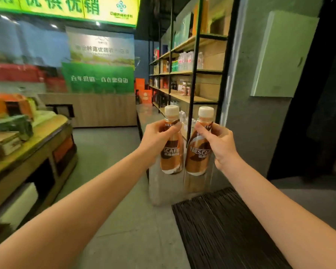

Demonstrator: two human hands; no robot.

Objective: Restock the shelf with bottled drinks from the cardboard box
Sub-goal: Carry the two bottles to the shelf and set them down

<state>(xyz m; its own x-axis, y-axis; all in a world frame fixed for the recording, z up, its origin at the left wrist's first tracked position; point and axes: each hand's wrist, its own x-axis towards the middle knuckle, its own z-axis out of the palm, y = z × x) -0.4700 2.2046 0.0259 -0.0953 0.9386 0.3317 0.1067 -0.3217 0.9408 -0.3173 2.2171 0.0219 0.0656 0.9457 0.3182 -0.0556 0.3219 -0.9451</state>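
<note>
Beyond both fists, the shelf (192, 72) waits; the left hand (159, 136) and right hand (219, 142) each clamp 1 of 2 coffee bottles (172, 154), mid-carry. Next: reach the matching row, set them upright.

The brown-and-cream plastic bottle (172, 158) in the left hand (159, 136) shows the white letters "SCAFE" on its label. The twin bottle (197, 160) in the right hand (221, 144) shows "NESCAF". The small Chinese lines beneath both are too blurred to read. At upper left, the lit yellow-green sign (66, 6) carries large green characters "优供优销". Below it, the green banner (99, 78) reads "百年供销一直在您身边" in white. The pale banner (103, 47) above is only partly legible.
</note>
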